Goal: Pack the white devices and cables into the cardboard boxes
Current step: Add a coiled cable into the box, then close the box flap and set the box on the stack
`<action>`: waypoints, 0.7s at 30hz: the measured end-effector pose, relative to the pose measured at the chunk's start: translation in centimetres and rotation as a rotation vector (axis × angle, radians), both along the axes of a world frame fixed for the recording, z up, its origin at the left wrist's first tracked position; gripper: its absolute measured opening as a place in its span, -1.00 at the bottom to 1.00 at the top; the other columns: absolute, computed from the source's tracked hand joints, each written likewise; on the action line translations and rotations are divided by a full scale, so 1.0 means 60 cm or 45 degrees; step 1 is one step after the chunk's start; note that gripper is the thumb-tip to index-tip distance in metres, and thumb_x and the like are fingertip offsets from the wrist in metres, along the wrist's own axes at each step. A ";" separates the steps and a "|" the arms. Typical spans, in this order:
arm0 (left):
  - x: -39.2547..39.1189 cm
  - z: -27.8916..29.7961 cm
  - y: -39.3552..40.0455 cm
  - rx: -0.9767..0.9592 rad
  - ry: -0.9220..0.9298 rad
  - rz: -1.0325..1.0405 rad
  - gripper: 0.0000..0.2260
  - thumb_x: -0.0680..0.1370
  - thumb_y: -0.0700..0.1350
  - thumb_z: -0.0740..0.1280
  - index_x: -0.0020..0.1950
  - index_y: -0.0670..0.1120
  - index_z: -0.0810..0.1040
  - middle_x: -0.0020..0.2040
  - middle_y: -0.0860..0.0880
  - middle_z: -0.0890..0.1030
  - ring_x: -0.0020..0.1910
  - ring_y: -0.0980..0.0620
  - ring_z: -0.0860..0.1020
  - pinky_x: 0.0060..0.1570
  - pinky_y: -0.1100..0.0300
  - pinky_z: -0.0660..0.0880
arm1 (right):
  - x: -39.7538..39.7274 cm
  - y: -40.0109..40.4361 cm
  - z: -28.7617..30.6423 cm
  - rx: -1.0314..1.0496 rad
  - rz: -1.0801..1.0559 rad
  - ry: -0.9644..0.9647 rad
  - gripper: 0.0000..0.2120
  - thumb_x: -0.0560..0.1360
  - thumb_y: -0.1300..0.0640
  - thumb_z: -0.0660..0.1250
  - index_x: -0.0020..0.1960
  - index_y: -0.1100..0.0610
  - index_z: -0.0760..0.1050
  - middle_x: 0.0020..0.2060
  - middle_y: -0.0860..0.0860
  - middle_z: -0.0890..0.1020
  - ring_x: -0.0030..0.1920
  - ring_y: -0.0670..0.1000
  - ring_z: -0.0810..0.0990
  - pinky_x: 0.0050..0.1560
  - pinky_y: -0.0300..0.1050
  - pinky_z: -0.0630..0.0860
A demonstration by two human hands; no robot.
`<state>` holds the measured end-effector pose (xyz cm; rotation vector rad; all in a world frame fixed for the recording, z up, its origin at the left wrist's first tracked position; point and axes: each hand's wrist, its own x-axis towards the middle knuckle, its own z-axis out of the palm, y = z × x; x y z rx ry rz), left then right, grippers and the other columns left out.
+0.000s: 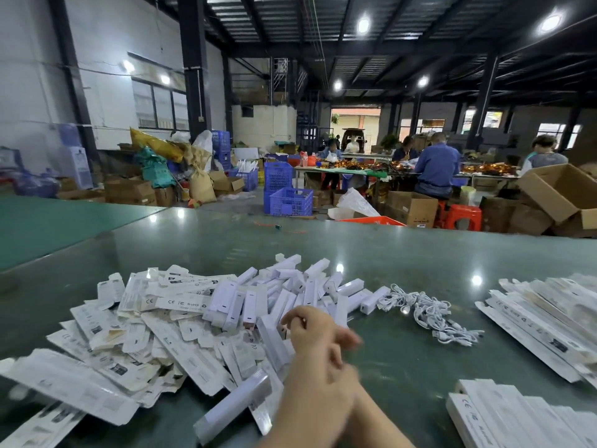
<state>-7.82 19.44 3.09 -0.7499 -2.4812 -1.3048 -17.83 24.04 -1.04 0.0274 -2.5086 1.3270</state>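
A heap of white devices (284,295) lies at the middle of the green table (403,260). To their left spreads a pile of flat printed cardboard boxes (113,344). A tangle of white cables (429,313) lies to the right of the devices. My left hand (307,329) hovers over the near edge of the device heap, fingers loosely curled, with nothing visible in it. My right hand (347,367) overlaps it just below, blurred by motion, so its fingers are unclear. One white device (235,405) lies near my left forearm.
More flat boxes are stacked in rows at the right (549,318) and near right (517,418). Beyond the table's far edge stand blue crates (287,200), an open carton (562,189), red stools (462,216) and several people seated at another table.
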 end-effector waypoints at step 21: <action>-0.025 -0.118 -0.174 -0.379 0.371 0.304 -0.58 0.02 -0.23 0.59 -0.18 -0.01 0.62 -0.12 0.06 0.59 -0.17 0.11 0.55 -0.28 0.27 0.53 | 0.017 0.020 0.033 1.106 0.006 -0.522 -0.64 0.52 0.13 0.24 0.29 0.17 0.33 0.21 0.08 0.44 0.18 0.10 0.46 0.08 -0.08 0.37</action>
